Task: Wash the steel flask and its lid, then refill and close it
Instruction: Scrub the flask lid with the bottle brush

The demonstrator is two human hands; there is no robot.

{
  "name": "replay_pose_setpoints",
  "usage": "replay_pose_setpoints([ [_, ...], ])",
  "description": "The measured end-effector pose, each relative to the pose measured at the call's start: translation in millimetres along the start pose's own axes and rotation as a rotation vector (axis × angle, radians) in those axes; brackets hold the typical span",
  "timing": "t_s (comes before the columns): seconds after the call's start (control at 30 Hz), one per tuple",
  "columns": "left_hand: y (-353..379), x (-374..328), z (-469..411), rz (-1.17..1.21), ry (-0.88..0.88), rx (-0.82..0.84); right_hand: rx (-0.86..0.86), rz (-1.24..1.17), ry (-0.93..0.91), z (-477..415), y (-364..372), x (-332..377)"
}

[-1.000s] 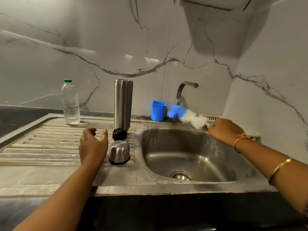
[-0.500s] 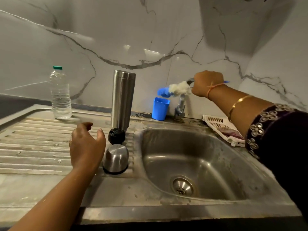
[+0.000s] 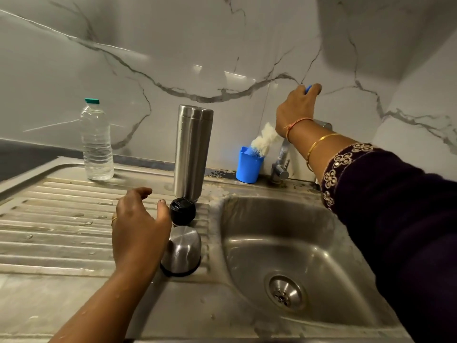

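The steel flask (image 3: 192, 151) stands upright and uncapped on the drainboard, behind its black stopper (image 3: 182, 210) and its steel cup lid (image 3: 181, 251), which sits upside down. My left hand (image 3: 138, 229) hovers just left of the stopper and cup lid, fingers relaxed, holding nothing. My right hand (image 3: 296, 108) grips the blue handle of a bottle brush; its white bristle head (image 3: 265, 139) points down into the blue cup (image 3: 248, 165) by the tap.
A clear plastic water bottle (image 3: 97, 142) with a green cap stands at the back left of the ribbed drainboard (image 3: 54, 226). The tap (image 3: 280, 164) rises behind my right wrist. The steel sink basin (image 3: 291, 256) with its drain lies to the right.
My right hand has lifted the brush from the sink's back edge, swung it up past the tap and turned it bristles-down over the blue cup. My left hand has barely moved.
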State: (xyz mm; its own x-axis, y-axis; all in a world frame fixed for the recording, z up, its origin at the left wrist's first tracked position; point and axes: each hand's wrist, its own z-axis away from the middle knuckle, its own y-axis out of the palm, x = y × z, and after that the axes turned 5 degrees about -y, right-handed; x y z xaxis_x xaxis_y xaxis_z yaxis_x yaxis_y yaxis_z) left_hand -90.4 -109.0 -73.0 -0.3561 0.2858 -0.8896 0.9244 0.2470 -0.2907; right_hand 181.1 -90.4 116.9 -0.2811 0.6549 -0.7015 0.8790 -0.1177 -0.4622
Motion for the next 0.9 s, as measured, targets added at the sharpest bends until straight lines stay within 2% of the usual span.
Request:
replay_pose_setpoints([
  [0.17,1,0,0,-0.009,0.011,-0.005,-0.092,-0.052,-0.113,-13,8,5],
  [0.43,1,-1,-1,-0.016,-0.002,-0.017,-0.059,-0.238,-0.298,-19,17,-4],
  [0.57,0,0,-2,-0.014,-0.013,-0.027,-0.075,-0.433,-0.308,-14,24,-6],
  [0.77,1,-1,-3,-0.019,-0.008,-0.025,-0.038,-0.566,-0.343,-4,40,-22],
  [0.9,2,0,-4,-0.012,-0.007,-0.022,-0.083,-0.626,-0.360,13,43,-26],
])
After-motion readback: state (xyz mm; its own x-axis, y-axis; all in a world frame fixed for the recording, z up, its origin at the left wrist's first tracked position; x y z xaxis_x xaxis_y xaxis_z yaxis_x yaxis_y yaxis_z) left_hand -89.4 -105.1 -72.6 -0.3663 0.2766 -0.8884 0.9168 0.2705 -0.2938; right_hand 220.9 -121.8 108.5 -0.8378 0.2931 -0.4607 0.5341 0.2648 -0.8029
